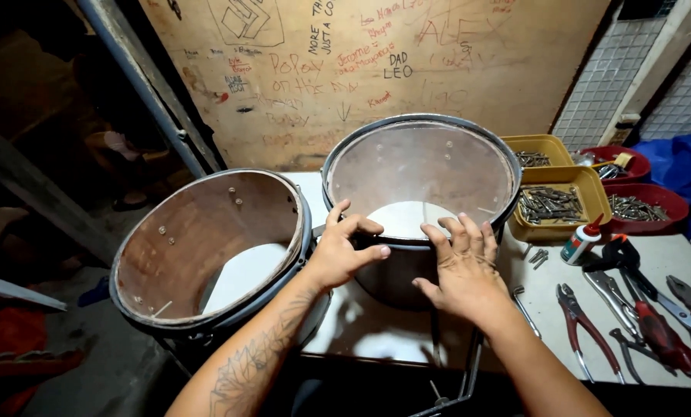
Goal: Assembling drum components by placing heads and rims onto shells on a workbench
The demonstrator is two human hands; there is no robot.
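Observation:
Two open drum shells stand on a white table (pixel 546 297). The nearer-right drum shell (pixel 420 166) has a dark metal rim and a pale, see-through skin across its far end. My left hand (pixel 342 251) grips its near rim, thumb over the edge. My right hand (pixel 460 266) rests on the same rim just to the right, fingers spread and pressing down. The left drum shell (pixel 206 247) is brown wood inside with small bolts and hangs partly over the table's left edge; neither hand touches it.
Pliers with red handles (pixel 585 324) and other hand tools lie at the right. A small glue bottle (pixel 579 242) stands near them. Yellow trays (pixel 554 205) and red bowls (pixel 639 205) hold metal hardware. A scribbled wooden board (pixel 376 62) stands behind.

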